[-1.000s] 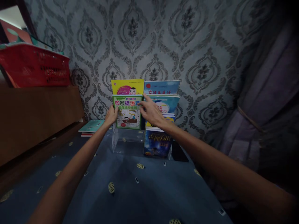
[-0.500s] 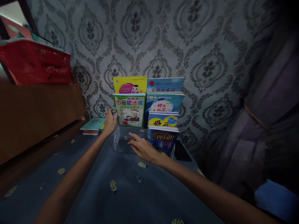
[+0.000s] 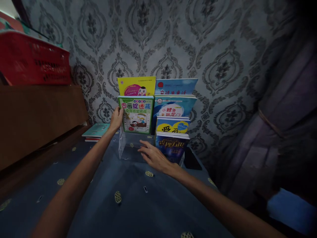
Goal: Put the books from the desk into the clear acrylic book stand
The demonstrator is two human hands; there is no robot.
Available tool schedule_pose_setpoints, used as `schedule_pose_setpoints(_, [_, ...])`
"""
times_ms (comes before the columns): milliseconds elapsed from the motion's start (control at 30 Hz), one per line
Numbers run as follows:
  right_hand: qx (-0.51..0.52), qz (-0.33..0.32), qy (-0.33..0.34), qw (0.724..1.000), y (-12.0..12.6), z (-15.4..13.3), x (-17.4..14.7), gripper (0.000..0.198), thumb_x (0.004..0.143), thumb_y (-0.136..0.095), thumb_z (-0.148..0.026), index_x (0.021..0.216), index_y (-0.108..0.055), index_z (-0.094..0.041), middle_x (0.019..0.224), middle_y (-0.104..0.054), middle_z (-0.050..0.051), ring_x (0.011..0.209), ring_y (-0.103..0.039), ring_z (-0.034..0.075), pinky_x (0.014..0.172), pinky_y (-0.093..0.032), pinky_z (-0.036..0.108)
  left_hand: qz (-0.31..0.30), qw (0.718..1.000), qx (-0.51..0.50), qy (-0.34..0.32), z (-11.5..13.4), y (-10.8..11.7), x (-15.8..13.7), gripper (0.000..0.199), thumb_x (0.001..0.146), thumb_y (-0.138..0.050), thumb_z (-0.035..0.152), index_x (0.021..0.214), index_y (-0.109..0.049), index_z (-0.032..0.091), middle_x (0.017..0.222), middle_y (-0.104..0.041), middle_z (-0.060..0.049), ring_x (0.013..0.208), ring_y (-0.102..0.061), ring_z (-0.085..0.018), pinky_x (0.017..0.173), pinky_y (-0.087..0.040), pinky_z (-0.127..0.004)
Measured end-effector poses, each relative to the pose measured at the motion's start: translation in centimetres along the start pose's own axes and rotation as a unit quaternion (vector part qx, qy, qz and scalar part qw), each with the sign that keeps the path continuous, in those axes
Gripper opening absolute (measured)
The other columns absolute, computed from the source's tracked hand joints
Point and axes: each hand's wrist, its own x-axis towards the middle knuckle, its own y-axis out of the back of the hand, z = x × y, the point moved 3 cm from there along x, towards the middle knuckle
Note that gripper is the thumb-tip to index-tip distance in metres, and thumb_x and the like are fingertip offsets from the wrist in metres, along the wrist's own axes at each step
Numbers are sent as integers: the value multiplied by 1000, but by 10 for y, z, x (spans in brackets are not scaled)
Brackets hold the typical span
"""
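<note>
A clear acrylic book stand [image 3: 132, 152] holds children's books in stepped tiers. My left hand [image 3: 116, 119] is closed at the left edge of a green picture book [image 3: 137, 115], with part of the fingers hidden at that edge. Behind it stands a yellow book [image 3: 136, 85]. My right hand [image 3: 156, 158] is open, its fingers stretched toward the stand's bare front tier. Beside it, on the stand's right, rises a dark blue book [image 3: 172, 147]. Farther back are a yellow-and-blue book [image 3: 170, 126], a light blue book [image 3: 174, 105] and another blue book [image 3: 175, 86].
Several thin books lie stacked [image 3: 96, 130] at the left. A red basket [image 3: 37, 59] sits on a brown wooden cabinet [image 3: 42, 115]. A flat black object [image 3: 192, 159] lies right of the stand on the blue patterned cloth [image 3: 99, 205]. A curtain [image 3: 262, 138] hangs at the right.
My left hand has moved from just beside the green book onto its left edge. The right hand stays nearly in place, with its fingers slightly closer together. The view has shifted slightly.
</note>
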Motion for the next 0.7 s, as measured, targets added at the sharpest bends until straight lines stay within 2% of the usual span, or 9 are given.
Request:
schedule_pose_setpoints(200, [9,-14,-26,1000,-9,7,-13,27,95,-49,-14,115,-68,-17,146,-53,19,125,-62,25,101,-54,42,-6,1000,26,-11,0,-1,8,28,103,-35,33,104,-59,17,111,-69,-10,107,-62,-24,91,-47,-31])
schedule_pose_setpoints(300, [15,-13,-26,999,-13,9,-18,27,95,-49,-14,114,-68,-17,145,-53,20,124,-62,26,100,-54,43,-12,999,44,-1,2,-3,13,28,103,-37,34,102,-59,17,108,-69,-11,106,-63,-25,91,-47,-32])
schedule_pose_setpoints(433, [14,-8,-27,1000,-20,14,-21,26,96,-48,-16,114,-68,-15,144,-53,21,132,-56,27,103,-52,43,-18,998,59,15,1,-6,19,28,102,-37,34,102,-59,16,109,-69,-13,108,-63,-27,92,-47,-34])
schedule_pose_setpoints(533, [19,-3,-21,1000,-26,19,-24,25,96,-49,-16,114,-67,-14,143,-54,22,133,-55,27,104,-51,42,-13,999,37,2,-3,-8,22,28,102,-38,36,102,-59,16,108,-69,-13,109,-63,-28,94,-47,-36])
schedule_pose_setpoints(700, [39,5,-20,999,-34,23,-29,25,96,-51,-16,115,-67,-18,143,-55,18,134,-54,25,105,-51,39,-1,999,-11,-31,-10,-8,22,31,101,-40,40,99,-59,16,105,-69,-12,107,-62,-28,96,-47,-39])
